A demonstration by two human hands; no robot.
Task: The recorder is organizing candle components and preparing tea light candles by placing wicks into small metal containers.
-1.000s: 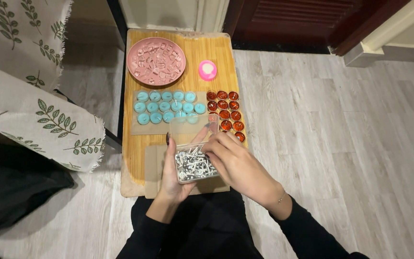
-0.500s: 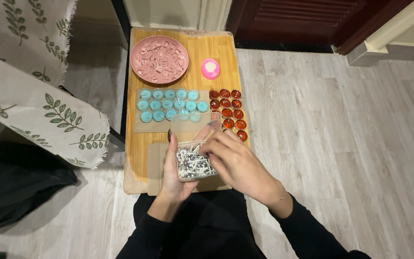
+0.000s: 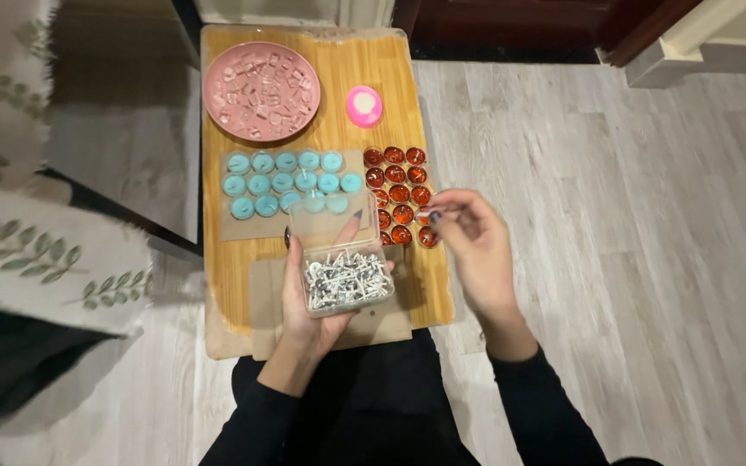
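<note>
We cradle the clear plastic box of candle wicks in our left hand, kept level so the wicks stay inside. Our right hand pinches one small wick at the fingertips, just above the red tealights; the blue tealights lie beyond the left hand.

Fourteen round teal wax tealights, about thirteen red glassy tealights, one pink plate, one clear plastic box.
</note>
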